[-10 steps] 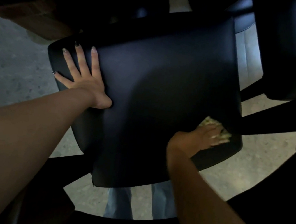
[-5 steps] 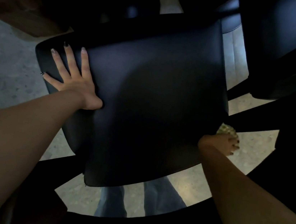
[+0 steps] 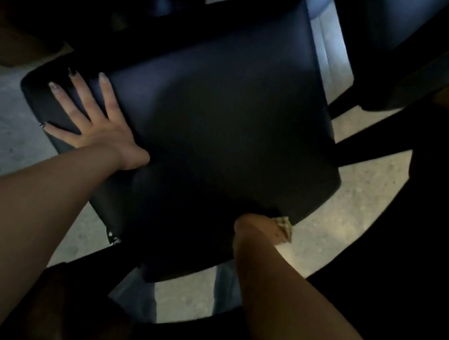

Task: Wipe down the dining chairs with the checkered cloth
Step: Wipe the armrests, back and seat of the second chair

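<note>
Pressing flat on the chair seat [image 3: 217, 129] near its left corner, the left hand [image 3: 94, 127] keeps its fingers spread wide. The right hand [image 3: 255, 228] has slid along to the seat's near edge, holding the checkered cloth [image 3: 284, 230] against it. No writing is readable.

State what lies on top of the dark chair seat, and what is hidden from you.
On the seat, the left hand rests flat, fingers spread. At its near edge the right hand holds the cloth. The hand covers most of the cloth; its fingers are hidden.
</note>
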